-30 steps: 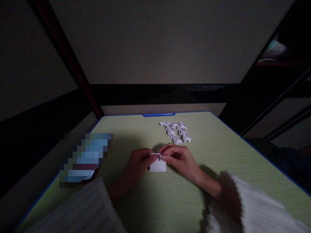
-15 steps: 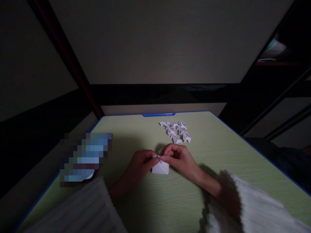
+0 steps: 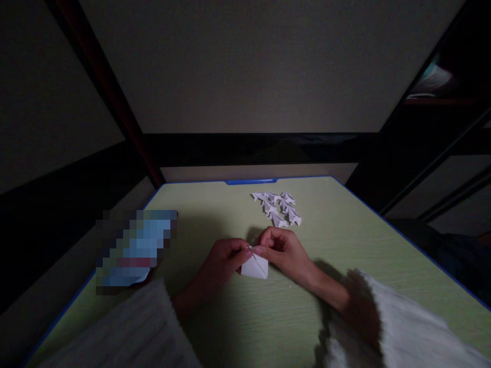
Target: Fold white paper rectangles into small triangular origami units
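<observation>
Left hand (image 3: 228,255), right hand (image 3: 282,248) pinching white paper (image 3: 255,267).
Narrow grips at its 12 o'clock edge; folded pieces (image 3: 269,205) at 1 o'clock, pixelated object (image 3: 141,245) at 9 o'clock, green table (image 3: 353,230).

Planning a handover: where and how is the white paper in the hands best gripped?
Pinch the white paper by its lower edge, likely best from the wearer's side: left hand and right hand hold it near the top, leaving the flat lower part exposed.
</observation>
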{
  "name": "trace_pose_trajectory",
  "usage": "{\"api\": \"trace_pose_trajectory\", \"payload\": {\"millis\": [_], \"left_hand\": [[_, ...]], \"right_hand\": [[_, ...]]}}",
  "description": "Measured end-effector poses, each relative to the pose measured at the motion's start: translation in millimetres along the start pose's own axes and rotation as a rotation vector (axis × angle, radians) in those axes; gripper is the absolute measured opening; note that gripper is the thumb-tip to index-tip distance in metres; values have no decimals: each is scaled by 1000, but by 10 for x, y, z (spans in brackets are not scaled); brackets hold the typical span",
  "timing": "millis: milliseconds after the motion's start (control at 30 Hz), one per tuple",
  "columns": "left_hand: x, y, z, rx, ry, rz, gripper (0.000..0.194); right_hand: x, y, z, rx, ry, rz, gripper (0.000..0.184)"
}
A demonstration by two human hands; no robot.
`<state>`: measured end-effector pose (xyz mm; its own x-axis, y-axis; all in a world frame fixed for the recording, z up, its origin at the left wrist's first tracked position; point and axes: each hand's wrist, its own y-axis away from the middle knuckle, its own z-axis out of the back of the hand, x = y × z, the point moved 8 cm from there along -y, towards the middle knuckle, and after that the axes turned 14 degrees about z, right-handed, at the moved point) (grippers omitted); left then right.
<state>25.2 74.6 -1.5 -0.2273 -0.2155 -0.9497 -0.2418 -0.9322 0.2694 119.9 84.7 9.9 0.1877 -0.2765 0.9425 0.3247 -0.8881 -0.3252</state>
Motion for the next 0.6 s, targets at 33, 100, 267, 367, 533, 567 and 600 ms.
{"api": "trace_pose_trajectory", "payload": {"millis": [33, 100, 267, 367, 533, 567, 600], "left_hand": [[-1, -2, 13, -12, 9, -2, 21], [-5, -2, 42, -37, 35, -3, 25], [-23, -3, 107, -116, 77, 4, 24], [-28, -9, 129, -144, 87, 11, 23], [-26, 0, 175, -184, 99, 21, 22], [-27, 1, 178, -186, 99, 21, 21], [-28, 2, 176, -185, 100, 21, 21]], "right_hand": [[1, 0, 1, -1, 1, -4, 27], [-2, 1, 0, 2, -2, -15, 25], [-28, 6, -12, 12, -45, -35, 23], [-43, 8, -11, 8, -50, -31, 21], [-65, 11, -28, 16, -96, -31, 22], [-63, 10, -27, 14, -105, -28, 22], [-59, 8, -20, 8, -113, -24, 21]]}}
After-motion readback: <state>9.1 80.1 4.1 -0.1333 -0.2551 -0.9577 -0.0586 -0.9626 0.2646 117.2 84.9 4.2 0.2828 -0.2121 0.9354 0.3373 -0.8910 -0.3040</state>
